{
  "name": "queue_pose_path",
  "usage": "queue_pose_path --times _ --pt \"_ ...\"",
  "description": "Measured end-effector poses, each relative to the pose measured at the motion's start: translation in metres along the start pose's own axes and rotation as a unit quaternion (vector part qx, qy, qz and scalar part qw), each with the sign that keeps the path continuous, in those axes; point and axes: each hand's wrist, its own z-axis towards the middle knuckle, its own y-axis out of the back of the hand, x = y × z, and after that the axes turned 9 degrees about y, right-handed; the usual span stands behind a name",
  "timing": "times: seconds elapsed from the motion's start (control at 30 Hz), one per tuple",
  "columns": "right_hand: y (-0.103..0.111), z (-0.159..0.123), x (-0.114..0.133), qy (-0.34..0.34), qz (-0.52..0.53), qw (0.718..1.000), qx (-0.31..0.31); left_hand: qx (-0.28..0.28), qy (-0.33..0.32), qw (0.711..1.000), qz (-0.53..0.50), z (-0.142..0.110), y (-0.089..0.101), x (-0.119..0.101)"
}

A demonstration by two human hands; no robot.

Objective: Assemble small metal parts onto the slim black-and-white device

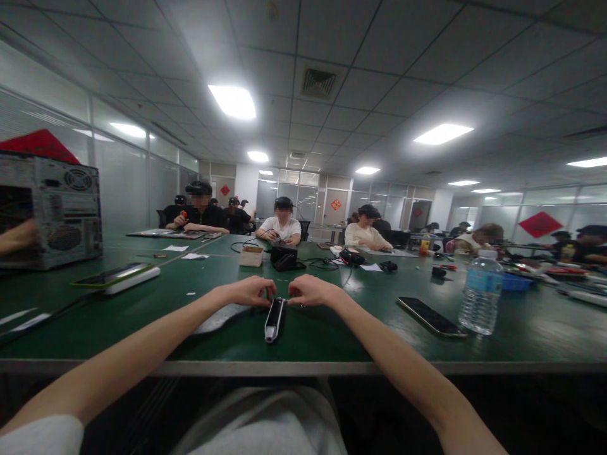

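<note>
A narrow black and silver device (274, 319) lies on the green table (142, 316) in front of me, its long side pointing away from me. My left hand (251, 291) and my right hand (310, 291) meet at its far end, fingers curled and pinched on that end. A flat grey piece (222, 318) lies just left of the device, under my left wrist.
A black phone (430, 316) and a water bottle (482, 292) stand to the right. A tablet-like device (116, 277) and a computer case (50, 212) are at left. A small cardboard box (251, 255) and black gear with cables (284, 258) lie beyond. Several people sit along the far side.
</note>
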Motion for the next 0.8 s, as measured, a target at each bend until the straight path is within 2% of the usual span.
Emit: queue_pose_path --times 0.2,0.37,0.43,0.63,0.8 --pt "0.005 -0.009 -0.02 -0.072 -0.015 0.997 0.006 0.01 0.058 0.998 0.022 -0.004 0.003 0.013" --pt "0.006 -0.014 -0.03 -0.129 -0.022 0.991 0.024 0.012 0.074 0.996 0.053 -0.007 0.004 0.018" --pt "0.006 -0.014 -0.03 -0.128 -0.009 0.991 0.033 0.013 0.067 0.996 0.057 -0.007 0.003 0.018" --pt "-0.001 -0.01 -0.027 -0.065 0.065 0.992 0.088 0.006 0.018 0.998 0.063 -0.005 0.004 0.007" --pt "-0.004 -0.007 -0.023 -0.065 0.07 0.99 0.103 -0.01 -0.003 0.998 0.06 -0.004 0.005 -0.002"
